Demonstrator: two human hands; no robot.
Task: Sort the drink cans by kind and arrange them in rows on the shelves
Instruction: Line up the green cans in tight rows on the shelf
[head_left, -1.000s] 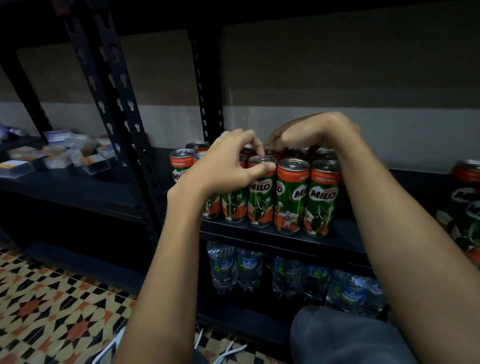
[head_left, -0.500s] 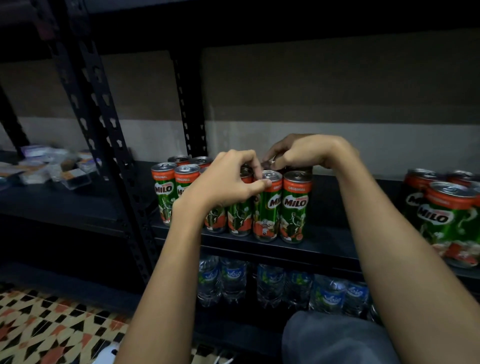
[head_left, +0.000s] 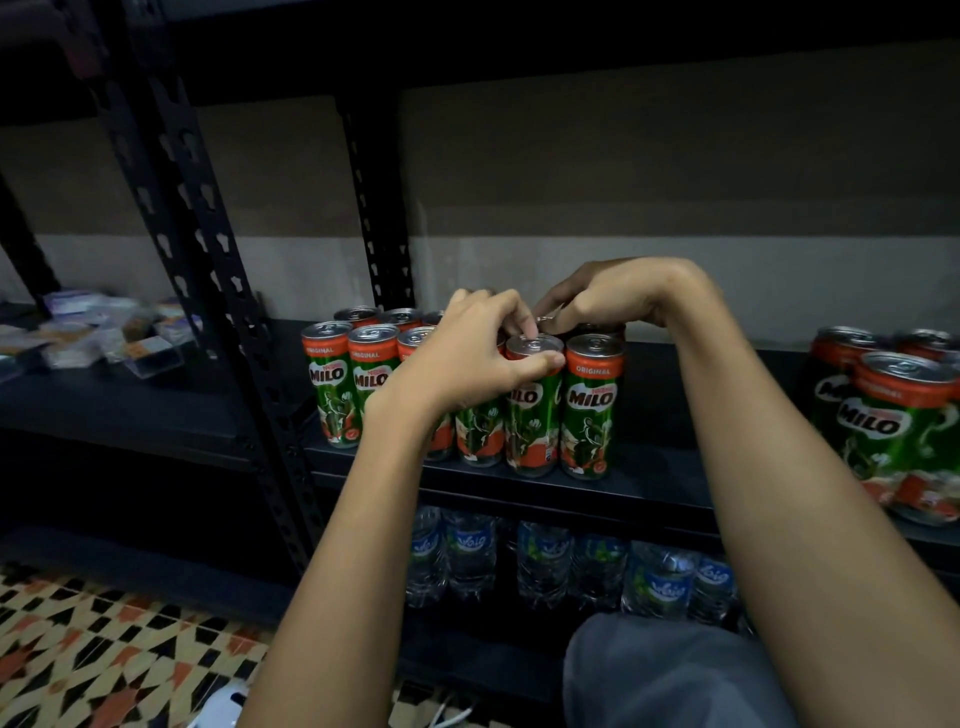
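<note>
**Dark metal shelving, cans above, water below**

A black shelf (head_left: 649, 467) carried a tight cluster of Milo cans (head_left: 589, 405) standing upright near its left post, and a second group of Milo cans (head_left: 893, 426) well apart at the right. The shelf below held upright water bottles (head_left: 545, 561). A neighbouring shelf (head_left: 130, 410) at the left bore small packets (head_left: 104, 332). Patterned floor tiles (head_left: 78, 649) lay beneath.

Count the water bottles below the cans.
6 water bottles, side by side in one row beneath the Milo cans. More may be hidden behind them in the dark.
</note>
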